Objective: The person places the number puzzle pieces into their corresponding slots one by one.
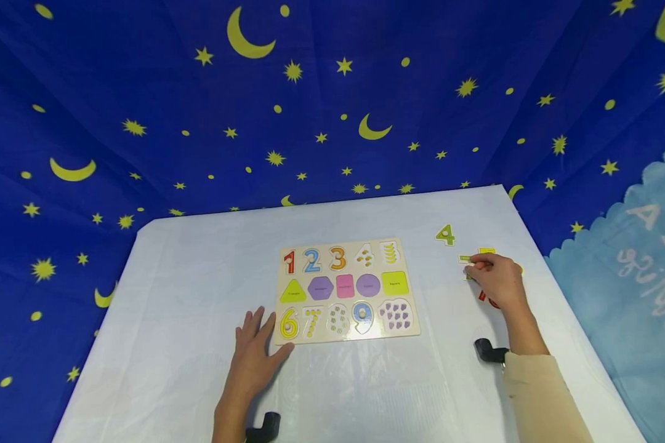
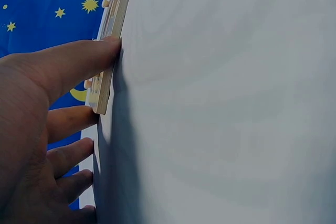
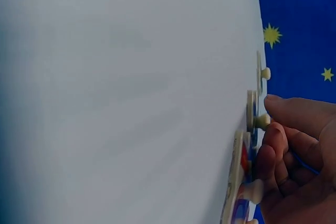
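A wooden puzzle board (image 1: 317,295) with numbers and shapes lies on the white table. At its near left corner my left hand (image 1: 250,357) rests with fingers spread, its thumb (image 2: 86,62) against the board's edge. To the right of the board, my right hand (image 1: 499,280) pinches the small knob (image 3: 261,121) of a green number piece (image 1: 465,259), thumb on one side and fingertips on the other. The hand hides much of that piece. Beneath and around this hand lie a yellow piece (image 1: 486,250) and a red piece (image 1: 481,296), both partly covered.
A green 4 piece (image 1: 446,234) lies beyond the right hand. The 1 (image 1: 289,262), 2 (image 1: 312,260), 3 (image 1: 338,258), 6 (image 1: 289,323) and 9 (image 1: 362,317) sit in the board. A blue starry curtain (image 1: 310,160) borders the table's back and sides.
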The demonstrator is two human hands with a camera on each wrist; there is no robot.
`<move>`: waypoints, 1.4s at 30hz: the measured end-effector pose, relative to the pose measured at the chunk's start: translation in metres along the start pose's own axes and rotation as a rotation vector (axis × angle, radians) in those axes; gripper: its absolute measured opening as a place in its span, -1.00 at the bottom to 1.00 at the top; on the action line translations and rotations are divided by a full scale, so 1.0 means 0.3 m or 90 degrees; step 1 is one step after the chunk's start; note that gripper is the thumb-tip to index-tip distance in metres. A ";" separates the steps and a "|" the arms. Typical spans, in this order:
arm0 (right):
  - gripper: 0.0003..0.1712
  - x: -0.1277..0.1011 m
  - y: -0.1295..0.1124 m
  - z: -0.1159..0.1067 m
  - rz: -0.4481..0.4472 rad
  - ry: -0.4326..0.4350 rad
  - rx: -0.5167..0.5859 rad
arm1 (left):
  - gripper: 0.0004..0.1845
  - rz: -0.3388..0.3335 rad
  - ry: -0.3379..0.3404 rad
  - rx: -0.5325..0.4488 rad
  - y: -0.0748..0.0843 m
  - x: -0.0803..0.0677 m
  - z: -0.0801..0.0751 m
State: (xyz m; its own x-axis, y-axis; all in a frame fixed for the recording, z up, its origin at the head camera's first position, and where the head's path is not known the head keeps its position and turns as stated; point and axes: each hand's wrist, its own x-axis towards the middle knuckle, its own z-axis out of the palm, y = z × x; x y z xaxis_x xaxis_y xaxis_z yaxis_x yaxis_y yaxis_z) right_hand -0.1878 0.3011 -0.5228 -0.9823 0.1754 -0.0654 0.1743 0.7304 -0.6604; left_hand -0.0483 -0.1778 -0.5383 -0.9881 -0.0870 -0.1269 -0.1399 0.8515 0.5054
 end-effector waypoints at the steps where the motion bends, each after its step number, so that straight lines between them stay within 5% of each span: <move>1: -0.65 0.001 0.003 0.000 -0.003 0.005 -0.001 | -0.14 0.001 0.002 0.000 0.000 0.000 -0.002; 15: -0.65 0.015 0.009 0.006 0.027 0.003 -0.017 | -0.13 -0.004 -0.001 0.003 -0.001 0.005 0.002; 42: -0.60 -0.001 -0.007 0.011 -0.004 -0.010 -0.019 | -0.12 0.000 0.002 0.003 0.000 0.002 0.005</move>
State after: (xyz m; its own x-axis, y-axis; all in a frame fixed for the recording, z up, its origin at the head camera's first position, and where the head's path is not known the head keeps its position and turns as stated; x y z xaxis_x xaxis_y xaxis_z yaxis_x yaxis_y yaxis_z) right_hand -0.1882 0.2973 -0.5238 -0.9844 0.1604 -0.0729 0.1696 0.7508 -0.6383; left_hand -0.0489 -0.1770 -0.5396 -0.9883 -0.0876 -0.1245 -0.1389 0.8538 0.5017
